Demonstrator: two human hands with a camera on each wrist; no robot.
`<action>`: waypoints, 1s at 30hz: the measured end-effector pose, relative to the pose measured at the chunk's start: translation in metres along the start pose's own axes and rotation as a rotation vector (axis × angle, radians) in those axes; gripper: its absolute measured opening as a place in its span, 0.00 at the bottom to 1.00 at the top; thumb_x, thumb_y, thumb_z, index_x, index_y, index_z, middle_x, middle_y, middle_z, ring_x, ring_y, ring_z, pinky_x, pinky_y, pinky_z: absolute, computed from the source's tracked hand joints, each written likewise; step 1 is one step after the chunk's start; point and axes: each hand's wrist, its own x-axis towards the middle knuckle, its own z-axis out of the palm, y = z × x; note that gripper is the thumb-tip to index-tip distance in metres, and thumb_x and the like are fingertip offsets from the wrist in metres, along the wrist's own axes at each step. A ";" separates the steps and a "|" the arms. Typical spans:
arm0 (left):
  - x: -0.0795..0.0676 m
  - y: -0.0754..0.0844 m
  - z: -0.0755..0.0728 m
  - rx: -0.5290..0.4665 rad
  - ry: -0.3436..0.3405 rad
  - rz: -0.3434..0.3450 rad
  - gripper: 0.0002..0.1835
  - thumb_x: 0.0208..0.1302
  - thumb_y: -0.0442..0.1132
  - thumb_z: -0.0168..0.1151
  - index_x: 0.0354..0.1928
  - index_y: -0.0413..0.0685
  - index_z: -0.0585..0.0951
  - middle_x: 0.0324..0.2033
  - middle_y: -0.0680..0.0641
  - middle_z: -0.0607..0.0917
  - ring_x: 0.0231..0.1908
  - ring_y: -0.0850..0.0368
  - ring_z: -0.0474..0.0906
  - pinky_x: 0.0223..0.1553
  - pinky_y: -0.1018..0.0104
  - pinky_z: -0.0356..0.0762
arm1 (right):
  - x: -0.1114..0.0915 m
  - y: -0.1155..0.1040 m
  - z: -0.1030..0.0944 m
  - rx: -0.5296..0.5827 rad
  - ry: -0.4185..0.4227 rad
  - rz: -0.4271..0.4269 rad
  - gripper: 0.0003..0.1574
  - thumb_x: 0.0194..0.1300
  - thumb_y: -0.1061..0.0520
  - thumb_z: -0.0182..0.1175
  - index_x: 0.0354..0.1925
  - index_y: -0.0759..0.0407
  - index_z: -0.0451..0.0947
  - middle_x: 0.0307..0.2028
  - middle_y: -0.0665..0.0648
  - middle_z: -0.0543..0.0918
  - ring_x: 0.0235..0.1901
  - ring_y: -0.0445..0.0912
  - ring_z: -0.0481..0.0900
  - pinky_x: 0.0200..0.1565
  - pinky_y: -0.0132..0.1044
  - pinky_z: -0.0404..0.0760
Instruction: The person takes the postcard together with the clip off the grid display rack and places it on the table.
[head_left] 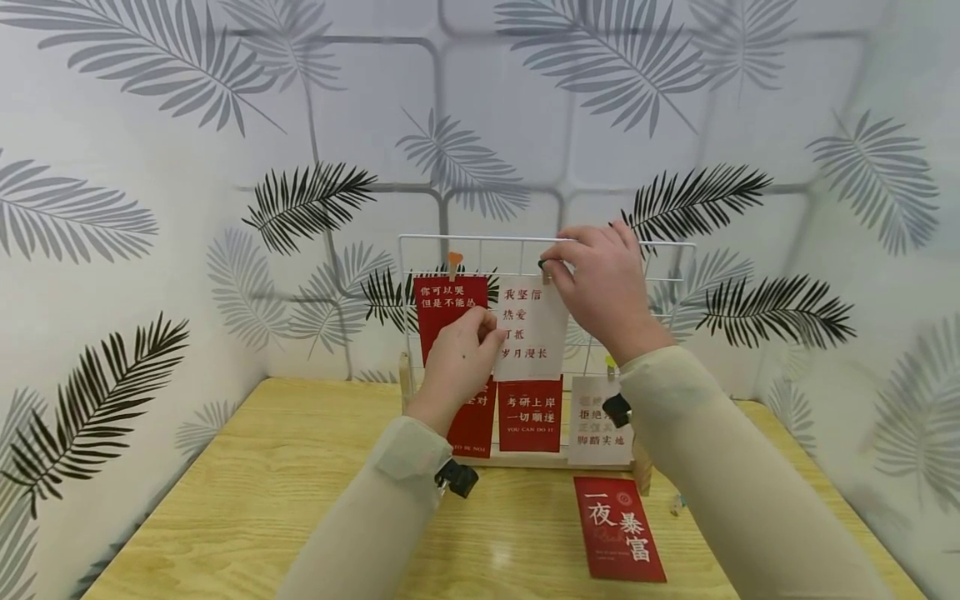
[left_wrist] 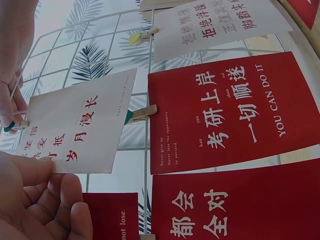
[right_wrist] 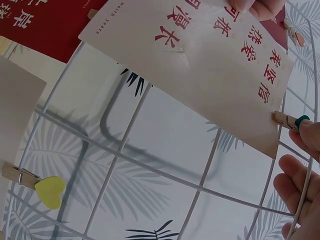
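A white card with red characters (head_left: pixel 551 321) hangs against a white wire grid rack (head_left: pixel 480 238). At the card's left edge, my left hand (head_left: pixel 459 360) pinches it between thumb and forefinger. My right hand (head_left: pixel 606 287) reaches over the rack's top bar and pinches a small wooden clothespin (right_wrist: pixel 286 120) with a dark green ornament. That clothespin bites the card's upper right corner, beside a grid wire. Just below hangs a red card (left_wrist: pixel 225 115), its own clothespin (left_wrist: pixel 142 114) partly covered by the white card.
More cards hang on the rack: a red one (head_left: pixel 433 325) under an orange heart clothespin (head_left: pixel 454 262), another red one (head_left: pixel 471 429) below, and a white one (head_left: pixel 600 454) with a yellow heart clothespin (right_wrist: pixel 49 192). A loose red card (head_left: pixel 618 533) lies on the wooden table (head_left: pixel 247 500).
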 end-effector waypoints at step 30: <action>-0.002 0.000 0.000 -0.038 -0.022 -0.008 0.06 0.73 0.47 0.61 0.45 0.55 0.79 0.35 0.53 0.82 0.35 0.54 0.77 0.37 0.61 0.78 | -0.001 -0.002 0.000 0.205 0.044 0.079 0.02 0.69 0.59 0.65 0.38 0.55 0.85 0.49 0.54 0.84 0.57 0.52 0.76 0.74 0.48 0.42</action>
